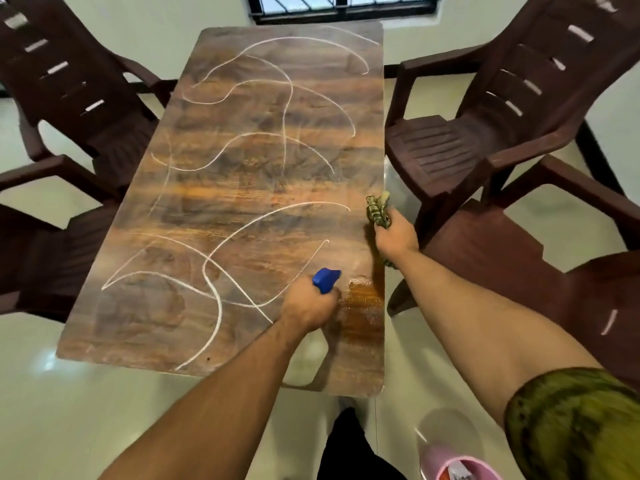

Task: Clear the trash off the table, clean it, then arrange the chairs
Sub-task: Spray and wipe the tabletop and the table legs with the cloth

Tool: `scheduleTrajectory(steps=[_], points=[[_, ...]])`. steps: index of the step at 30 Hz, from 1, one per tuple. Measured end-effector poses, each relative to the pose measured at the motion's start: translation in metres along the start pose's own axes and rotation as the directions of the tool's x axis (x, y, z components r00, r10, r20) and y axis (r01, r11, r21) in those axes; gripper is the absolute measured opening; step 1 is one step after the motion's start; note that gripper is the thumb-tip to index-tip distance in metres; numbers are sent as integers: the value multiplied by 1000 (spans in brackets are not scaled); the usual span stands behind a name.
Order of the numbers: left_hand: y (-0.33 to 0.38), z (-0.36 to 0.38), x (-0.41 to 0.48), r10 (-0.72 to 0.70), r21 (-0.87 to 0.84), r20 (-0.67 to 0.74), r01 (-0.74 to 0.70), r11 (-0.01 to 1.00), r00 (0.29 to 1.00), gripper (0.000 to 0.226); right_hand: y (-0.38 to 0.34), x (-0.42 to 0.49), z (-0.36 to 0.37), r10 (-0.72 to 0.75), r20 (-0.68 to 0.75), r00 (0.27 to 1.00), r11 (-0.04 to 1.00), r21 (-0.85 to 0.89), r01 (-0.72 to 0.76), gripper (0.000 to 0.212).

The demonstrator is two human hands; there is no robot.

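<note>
A wooden table (242, 188) fills the middle of the view, its top covered in curved white chalk lines (221, 258). My left hand (308, 306) grips a spray bottle with a blue nozzle (326, 279) over the table's near right part, beside a wet glossy patch (362, 299). My right hand (396, 235) holds a crumpled green patterned cloth (377, 209) at the table's right edge. Dark brown plastic chairs stand around the table: two on the left (79, 98) (41, 258) and two on the right (485, 133) (540, 278).
A pink bin (450, 462) with something in it stands on the pale tiled floor at the bottom right, by my leg. A barred window (343, 5) is on the far wall. The chairs are angled, close to the table's sides.
</note>
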State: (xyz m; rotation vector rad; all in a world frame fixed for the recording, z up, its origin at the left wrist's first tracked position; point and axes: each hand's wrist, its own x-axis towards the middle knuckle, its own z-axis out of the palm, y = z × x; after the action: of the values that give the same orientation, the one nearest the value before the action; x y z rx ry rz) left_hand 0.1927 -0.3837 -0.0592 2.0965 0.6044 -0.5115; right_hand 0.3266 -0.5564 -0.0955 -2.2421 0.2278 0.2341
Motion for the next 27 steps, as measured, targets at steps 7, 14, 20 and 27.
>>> scheduleTrajectory(steps=[7,14,20,27], points=[[-2,-16,22,-50,-66,-100,44,997,994,22,25,3,50,-191,389,901,675,-615,408,80],[1,-21,26,-35,-95,-109,25,995,993,36,68,-101,41,-403,876,265,242,-177,954,70],[-6,-26,21,-50,-118,-96,38,992,994,32,19,16,41,-152,368,918,652,-661,373,64],[-18,-29,17,-33,-76,-126,24,997,991,35,22,-123,98,-400,656,640,490,-437,754,63]])
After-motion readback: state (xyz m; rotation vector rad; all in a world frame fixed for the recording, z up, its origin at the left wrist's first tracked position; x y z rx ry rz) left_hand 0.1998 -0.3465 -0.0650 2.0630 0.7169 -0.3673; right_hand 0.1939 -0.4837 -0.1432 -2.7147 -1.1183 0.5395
